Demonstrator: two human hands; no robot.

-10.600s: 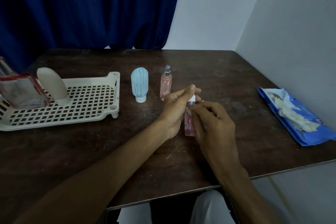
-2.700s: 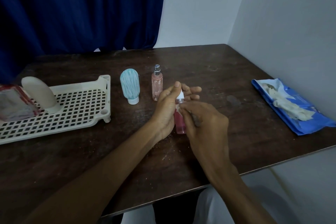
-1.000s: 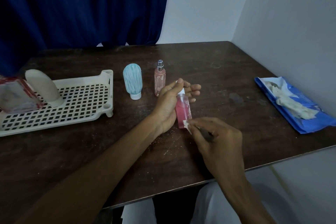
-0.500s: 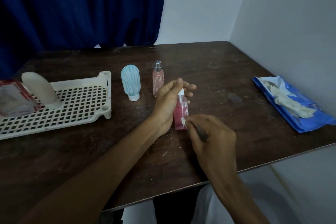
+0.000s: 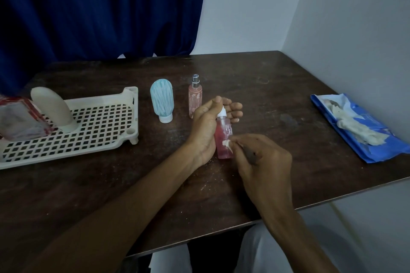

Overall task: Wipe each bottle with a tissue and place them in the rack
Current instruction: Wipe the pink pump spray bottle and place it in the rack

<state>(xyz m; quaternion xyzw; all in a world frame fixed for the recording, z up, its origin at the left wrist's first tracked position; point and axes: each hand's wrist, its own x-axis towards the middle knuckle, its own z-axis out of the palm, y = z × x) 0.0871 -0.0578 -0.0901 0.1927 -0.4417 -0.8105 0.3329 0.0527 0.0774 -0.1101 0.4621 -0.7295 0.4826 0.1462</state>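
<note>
Centre of the frame: the small clear pink plastic bottle with a white cap point(image 5: 223, 137) is getting its lower half rubbed down.

The left hand point(image 5: 206, 126) is curled round the bottle, holding it upright over the dark wooden surface point(image 5: 266, 77); can't tell if the base touches. The right hand point(image 5: 264, 157) pinches a scrap of white tissue point(image 5: 227, 143) against the bottle's lower side. A couple of seconds back that hand was up by the cap and now it's worked downward, so I'd guess this one's nearly ready for the cream slotted plastic rack point(image 5: 131, 95) at the left, which holds a cream tube point(image 5: 53, 108) and a red-edged clear container point(image 5: 20, 119). The pale blue squeeze tube point(image 5: 162, 99) and slim pink spray bottle point(image 5: 195, 97), just above the hands, wait their turn.
</note>
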